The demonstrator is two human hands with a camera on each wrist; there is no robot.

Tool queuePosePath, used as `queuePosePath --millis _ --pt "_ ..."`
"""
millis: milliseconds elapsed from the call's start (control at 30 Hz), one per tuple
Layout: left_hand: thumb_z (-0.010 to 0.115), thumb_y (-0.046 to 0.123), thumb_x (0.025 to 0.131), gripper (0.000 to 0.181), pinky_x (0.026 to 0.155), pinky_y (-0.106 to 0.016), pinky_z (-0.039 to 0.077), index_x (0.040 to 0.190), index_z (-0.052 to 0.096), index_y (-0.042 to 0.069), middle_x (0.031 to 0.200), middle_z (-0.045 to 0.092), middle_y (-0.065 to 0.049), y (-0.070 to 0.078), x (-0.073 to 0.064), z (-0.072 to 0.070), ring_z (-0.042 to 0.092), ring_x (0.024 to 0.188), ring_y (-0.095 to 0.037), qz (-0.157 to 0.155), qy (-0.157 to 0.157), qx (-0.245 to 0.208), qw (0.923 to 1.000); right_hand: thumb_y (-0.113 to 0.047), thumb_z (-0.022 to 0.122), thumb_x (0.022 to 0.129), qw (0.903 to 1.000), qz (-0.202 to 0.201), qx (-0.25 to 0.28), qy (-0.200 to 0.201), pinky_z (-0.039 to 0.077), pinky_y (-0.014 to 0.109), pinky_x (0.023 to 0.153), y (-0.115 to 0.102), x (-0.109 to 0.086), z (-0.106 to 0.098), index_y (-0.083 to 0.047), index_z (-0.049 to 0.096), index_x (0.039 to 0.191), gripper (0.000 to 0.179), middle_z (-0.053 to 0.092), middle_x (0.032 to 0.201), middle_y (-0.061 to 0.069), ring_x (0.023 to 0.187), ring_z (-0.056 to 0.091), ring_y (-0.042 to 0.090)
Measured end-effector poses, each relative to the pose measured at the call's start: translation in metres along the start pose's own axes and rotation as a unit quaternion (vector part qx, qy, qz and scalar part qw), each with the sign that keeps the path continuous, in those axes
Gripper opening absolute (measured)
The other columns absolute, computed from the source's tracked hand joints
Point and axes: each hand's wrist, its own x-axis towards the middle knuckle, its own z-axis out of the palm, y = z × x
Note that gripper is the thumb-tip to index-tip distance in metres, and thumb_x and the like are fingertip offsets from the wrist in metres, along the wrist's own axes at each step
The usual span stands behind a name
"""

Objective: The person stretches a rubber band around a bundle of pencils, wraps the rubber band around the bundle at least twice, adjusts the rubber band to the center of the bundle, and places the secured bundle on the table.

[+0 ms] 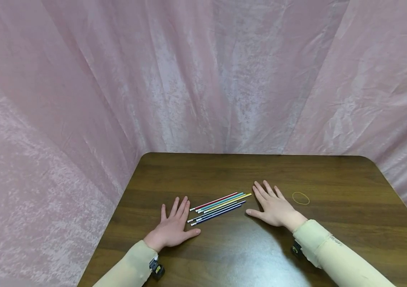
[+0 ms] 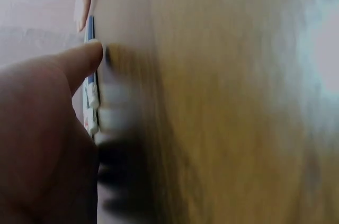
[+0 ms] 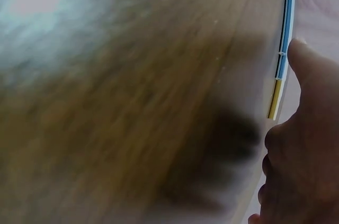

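Several pencils with white eraser ends lie side by side on the table, slanting up to the right between the two hands. A red pencil (image 1: 218, 201) is at the far side, with teal and yellow pencils (image 1: 230, 202) beside it. Dark blue pencils (image 1: 221, 213) form the nearer group. My left hand (image 1: 172, 228) rests palm down by the eraser ends, fingers spread and straight. Just past the other ends, my right hand (image 1: 273, 207) lies palm down with its fingers spread. A thin yellow rubber band (image 1: 301, 198) lies to the right of that hand.
The brown wooden table (image 1: 354, 187) has rounded far corners. Pink velvety curtains (image 1: 225, 79) hang behind it and along its sides. Each wrist carries a small black camera, one at the left cuff (image 1: 157, 269) and one at the right cuff (image 1: 297, 249).
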Motion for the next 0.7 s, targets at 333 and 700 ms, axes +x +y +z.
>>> queuePosePath --millis 333,700 --pt "0.042 0.083 0.098 0.11 0.115 -0.08 -0.007 0.172 0.009 0.008 0.179 -0.002 -0.01 0.014 0.005 0.006 -0.008 0.164 -0.036 -0.041 0.017 0.017 0.9989 -0.068 0.052 0.104 0.9998 0.011 0.016 -0.01 0.008 0.067 0.125 -0.011 0.006 0.003 0.003 0.029 0.166 0.097 0.018 0.176 0.021 0.162 0.011 0.044" --pt "0.038 0.082 0.1 0.108 0.111 -0.085 -0.007 0.171 0.007 0.006 0.179 -0.003 -0.012 0.026 0.013 0.008 -0.009 0.163 -0.038 -0.076 0.035 0.015 0.9964 -0.073 0.049 0.102 0.9995 0.012 0.026 -0.014 0.006 0.067 0.125 -0.014 0.011 0.014 0.002 0.026 0.167 0.102 0.015 0.176 0.02 0.163 0.007 0.043"
